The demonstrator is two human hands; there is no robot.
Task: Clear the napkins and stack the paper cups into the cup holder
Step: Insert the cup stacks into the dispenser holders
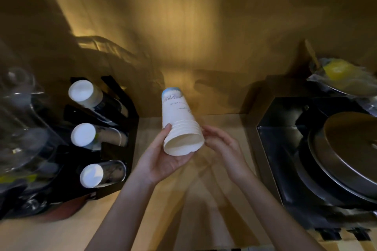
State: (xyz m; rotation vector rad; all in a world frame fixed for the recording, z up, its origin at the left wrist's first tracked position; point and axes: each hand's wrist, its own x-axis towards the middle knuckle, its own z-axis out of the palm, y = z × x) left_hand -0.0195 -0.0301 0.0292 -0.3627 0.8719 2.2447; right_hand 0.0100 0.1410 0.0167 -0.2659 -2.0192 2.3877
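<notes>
At the tabletop's left edge the black cup holder (114,169) carries three rows of paper cups, their white bases facing out. Over the middle, the left hand (163,159) is clamped around a nested stack of paper cups (179,124), mouth toward the person. The right hand (222,144) is spread, fingertips touching the stack's rim; a metal appliance (334,159) sits at the right edge.

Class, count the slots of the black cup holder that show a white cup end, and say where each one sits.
3. In the black cup holder on the left: top slot, middle slot, bottom slot. Further slots may be hidden.
</notes>
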